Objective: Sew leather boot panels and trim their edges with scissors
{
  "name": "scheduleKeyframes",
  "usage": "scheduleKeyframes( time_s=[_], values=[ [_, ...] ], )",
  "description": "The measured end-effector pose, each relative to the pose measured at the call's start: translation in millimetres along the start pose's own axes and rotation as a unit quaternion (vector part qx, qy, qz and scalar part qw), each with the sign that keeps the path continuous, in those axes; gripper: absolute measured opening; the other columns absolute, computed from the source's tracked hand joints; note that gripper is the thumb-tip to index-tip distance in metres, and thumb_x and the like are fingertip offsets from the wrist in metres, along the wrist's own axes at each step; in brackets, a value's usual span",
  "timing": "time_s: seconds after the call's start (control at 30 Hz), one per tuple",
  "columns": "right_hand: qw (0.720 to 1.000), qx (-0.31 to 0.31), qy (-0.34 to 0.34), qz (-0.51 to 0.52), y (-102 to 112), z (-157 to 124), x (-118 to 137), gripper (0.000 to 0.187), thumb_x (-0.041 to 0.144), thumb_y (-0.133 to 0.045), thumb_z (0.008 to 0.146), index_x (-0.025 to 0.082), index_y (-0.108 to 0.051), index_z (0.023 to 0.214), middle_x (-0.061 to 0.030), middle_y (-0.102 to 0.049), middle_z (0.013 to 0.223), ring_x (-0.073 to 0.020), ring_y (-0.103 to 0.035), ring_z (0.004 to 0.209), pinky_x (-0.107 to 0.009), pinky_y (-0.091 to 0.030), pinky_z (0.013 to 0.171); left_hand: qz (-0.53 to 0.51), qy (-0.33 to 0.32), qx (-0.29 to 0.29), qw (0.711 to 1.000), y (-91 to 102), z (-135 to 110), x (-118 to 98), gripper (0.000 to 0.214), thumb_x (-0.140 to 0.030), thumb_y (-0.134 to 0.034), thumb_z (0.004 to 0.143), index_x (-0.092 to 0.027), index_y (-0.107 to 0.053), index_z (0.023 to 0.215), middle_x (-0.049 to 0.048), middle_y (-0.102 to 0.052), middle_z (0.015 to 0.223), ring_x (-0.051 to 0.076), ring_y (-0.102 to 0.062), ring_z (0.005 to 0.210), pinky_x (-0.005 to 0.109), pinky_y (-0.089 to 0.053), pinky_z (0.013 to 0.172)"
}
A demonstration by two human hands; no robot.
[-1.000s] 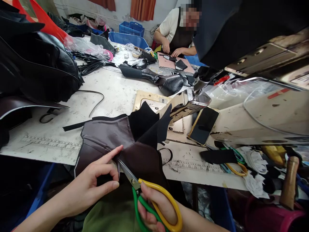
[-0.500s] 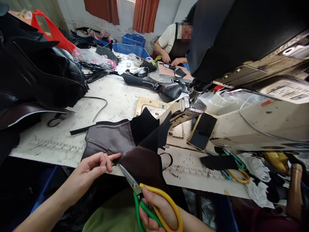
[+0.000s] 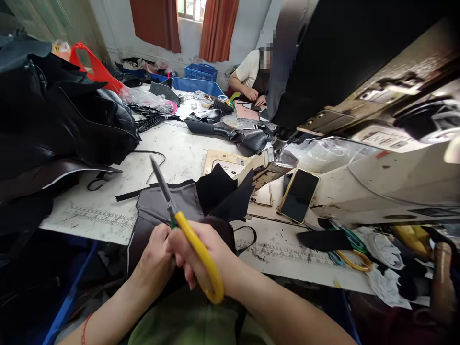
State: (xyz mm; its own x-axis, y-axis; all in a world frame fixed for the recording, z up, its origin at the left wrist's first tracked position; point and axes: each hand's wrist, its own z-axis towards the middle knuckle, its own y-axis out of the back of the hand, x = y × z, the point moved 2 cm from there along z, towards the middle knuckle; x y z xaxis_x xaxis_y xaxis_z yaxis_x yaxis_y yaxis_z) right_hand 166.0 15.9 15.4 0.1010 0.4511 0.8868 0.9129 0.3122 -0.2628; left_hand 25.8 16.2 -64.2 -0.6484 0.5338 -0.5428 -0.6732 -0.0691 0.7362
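Note:
My right hand is wrapped round a pair of scissors with yellow and green handles. Their blades point up and to the left, above the work and looking closed. Close beside it, my left hand has its fingers curled on the near edge of a dark brown leather piece; the fingertips are hidden. Black fabric flaps stick up from the piece's far side, and a black strip sticks out on its left. The piece hangs over the table edge towards my lap.
A sewing machine stands just beyond the piece, with a phone beside it. Dark leather pieces are heaped at left. More scissors lie at right. Across the white table a co-worker works at a pink board.
My right hand has lifted the scissors up and left, off the leather. My left hand has gone from a pointing finger to curled fingers lower on the piece. The view has shifted slightly.

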Motion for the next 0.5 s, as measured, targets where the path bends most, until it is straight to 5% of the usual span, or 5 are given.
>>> scheduleKeyframes(
  time_s=[0.13,0.2,0.5],
  values=[
    [0.985,-0.125,-0.096,0.063,24.6,15.4,-35.3,0.077,0.093,-0.049,0.061,0.016,-0.051,0.072,0.0090,-0.043,0.050,-0.0041,-0.038,0.032,-0.017,-0.038,0.027,0.087,-0.061,-0.010,0.994,11.0,1.7,8.5,0.013,-0.015,-0.055,0.091,-0.016,-0.065,0.099,0.0093,-0.054,0.097,0.024,-0.053,0.093,0.039,-0.052,0.076],
    [0.980,-0.139,-0.110,0.085,33.7,6.2,-54.2,0.078,0.093,-0.048,0.061,0.016,-0.051,0.072,0.0089,-0.043,0.049,-0.0037,-0.037,0.032,-0.017,-0.038,0.028,0.107,-0.106,-0.007,0.989,15.0,1.3,10.9,0.013,-0.009,-0.057,0.090,-0.013,-0.063,0.100,0.0121,-0.055,0.109,0.025,-0.054,0.103,0.040,-0.052,0.086],
    [0.964,0.042,-0.257,0.057,34.1,-42.6,-88.7,0.079,0.090,-0.046,0.069,0.012,-0.058,0.066,0.0048,-0.043,0.041,-0.0064,-0.039,0.026,-0.017,-0.037,0.025,0.133,-0.100,-0.029,0.986,24.3,-12.7,13.8,0.015,-0.004,-0.059,0.087,-0.010,-0.058,0.100,0.0142,-0.065,0.111,0.026,-0.059,0.114,0.041,-0.050,0.096]
  ],
)
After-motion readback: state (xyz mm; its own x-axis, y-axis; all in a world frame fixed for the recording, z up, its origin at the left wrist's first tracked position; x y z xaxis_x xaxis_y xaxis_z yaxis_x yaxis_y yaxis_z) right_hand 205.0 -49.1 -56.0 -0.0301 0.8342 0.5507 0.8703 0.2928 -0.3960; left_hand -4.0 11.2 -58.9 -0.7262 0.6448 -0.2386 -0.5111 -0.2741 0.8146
